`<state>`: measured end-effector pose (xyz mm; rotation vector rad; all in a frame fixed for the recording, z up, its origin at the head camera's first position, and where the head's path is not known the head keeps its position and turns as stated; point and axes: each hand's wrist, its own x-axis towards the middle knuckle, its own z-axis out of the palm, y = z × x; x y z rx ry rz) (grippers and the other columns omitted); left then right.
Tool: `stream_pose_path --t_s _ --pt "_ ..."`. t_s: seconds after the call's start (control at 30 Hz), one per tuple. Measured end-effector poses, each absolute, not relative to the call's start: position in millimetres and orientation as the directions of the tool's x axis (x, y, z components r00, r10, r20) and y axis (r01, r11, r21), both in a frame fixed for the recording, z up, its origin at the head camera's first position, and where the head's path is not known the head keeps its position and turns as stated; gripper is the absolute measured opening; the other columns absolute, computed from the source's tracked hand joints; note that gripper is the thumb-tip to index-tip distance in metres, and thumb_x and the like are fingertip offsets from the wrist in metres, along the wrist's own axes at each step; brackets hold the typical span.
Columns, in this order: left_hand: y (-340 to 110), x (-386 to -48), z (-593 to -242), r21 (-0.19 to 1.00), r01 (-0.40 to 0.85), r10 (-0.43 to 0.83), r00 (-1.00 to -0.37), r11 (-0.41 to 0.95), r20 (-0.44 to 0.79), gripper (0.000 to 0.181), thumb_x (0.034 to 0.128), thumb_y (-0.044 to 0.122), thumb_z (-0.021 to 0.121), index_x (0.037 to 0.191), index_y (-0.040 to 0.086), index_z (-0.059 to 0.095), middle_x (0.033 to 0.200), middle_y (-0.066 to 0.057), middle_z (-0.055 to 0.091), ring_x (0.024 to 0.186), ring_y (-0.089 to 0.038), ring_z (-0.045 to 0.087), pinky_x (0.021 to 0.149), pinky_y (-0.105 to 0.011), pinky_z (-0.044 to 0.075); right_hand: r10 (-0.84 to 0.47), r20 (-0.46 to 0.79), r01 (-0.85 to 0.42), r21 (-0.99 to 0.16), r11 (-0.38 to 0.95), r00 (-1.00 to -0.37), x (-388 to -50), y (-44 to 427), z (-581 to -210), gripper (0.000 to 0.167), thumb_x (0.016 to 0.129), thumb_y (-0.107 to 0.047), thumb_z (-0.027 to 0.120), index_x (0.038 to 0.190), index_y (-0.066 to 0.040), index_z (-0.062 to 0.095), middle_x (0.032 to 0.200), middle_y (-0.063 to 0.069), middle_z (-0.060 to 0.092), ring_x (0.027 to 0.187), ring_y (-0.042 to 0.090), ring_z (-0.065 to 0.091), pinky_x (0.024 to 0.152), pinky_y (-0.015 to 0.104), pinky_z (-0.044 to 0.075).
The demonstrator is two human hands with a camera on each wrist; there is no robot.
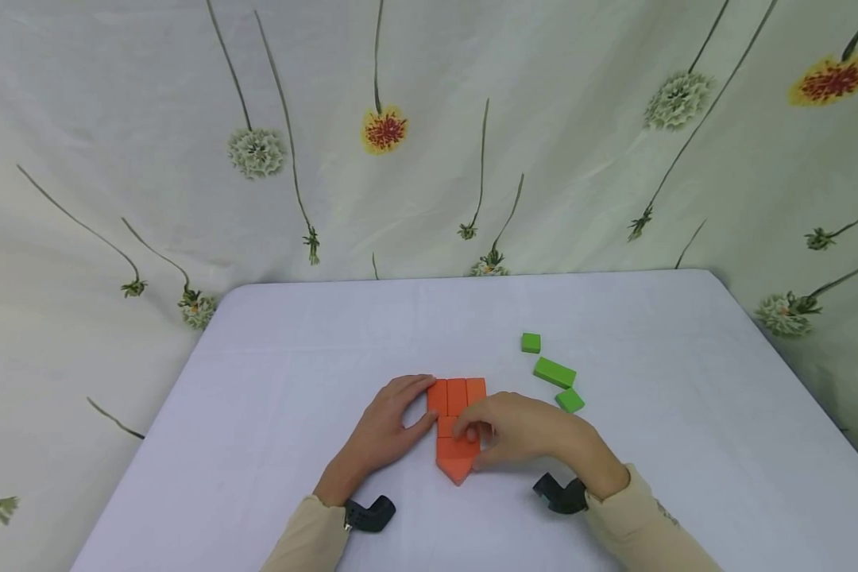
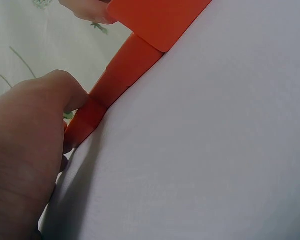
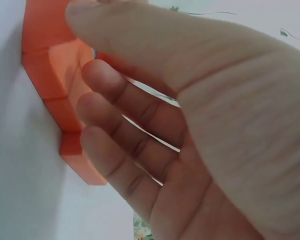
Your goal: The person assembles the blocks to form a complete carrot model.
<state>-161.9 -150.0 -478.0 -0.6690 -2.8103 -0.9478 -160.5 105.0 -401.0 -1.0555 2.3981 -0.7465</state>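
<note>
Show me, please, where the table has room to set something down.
The table is bare left of the left hand, right of the green blocks, and between the orange blocks and back edge. Crowded: the centre, where left hand and right hand touch those blocks.

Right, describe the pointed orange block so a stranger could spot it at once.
On the white table, find the group of orange blocks that the left hand touches. The pointed orange block sits at the end nearest the person. It alone narrows to a tip, while its visible neighbours have squared ends.
</note>
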Motion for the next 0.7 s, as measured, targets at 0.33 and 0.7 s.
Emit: stream_pose_path --t_s 0.33,0.7 --pt "-150.3 -160.6 -478.5 0.551 0.425 0.361 -0.904 0.718 0.228 0.053 0.0956 0.028 0.074 0.145 0.014 0.059 0.146 -0.002 0.059 0.139 -0.021 0.052 0.117 -0.044 0.044 -0.718 -0.162 -0.504 -0.609 0.612 -0.676 -171.6 122.1 -397.2 0.029 0.088 -0.011 0.080 0.115 -0.017 0.073 0.102 -0.007 0.069 0.088 0.012 0.060 0.077 0.025 0.053" --pt "-149.5 -160.7 -477.6 0.554 0.422 0.361 -0.906 0.718 0.222 0.054 0.0960 0.028 0.074 0.145 0.014 0.059 0.147 -0.003 0.059 0.140 -0.022 0.051 0.117 -0.044 0.044 -0.615 -0.162 -0.444 -0.556 0.703 -0.772 -182.1 142.1 -388.6 0.030 0.089 -0.012 0.079 0.118 -0.012 0.072 0.103 -0.003 0.068 0.093 0.015 0.061 0.081 0.029 0.055"
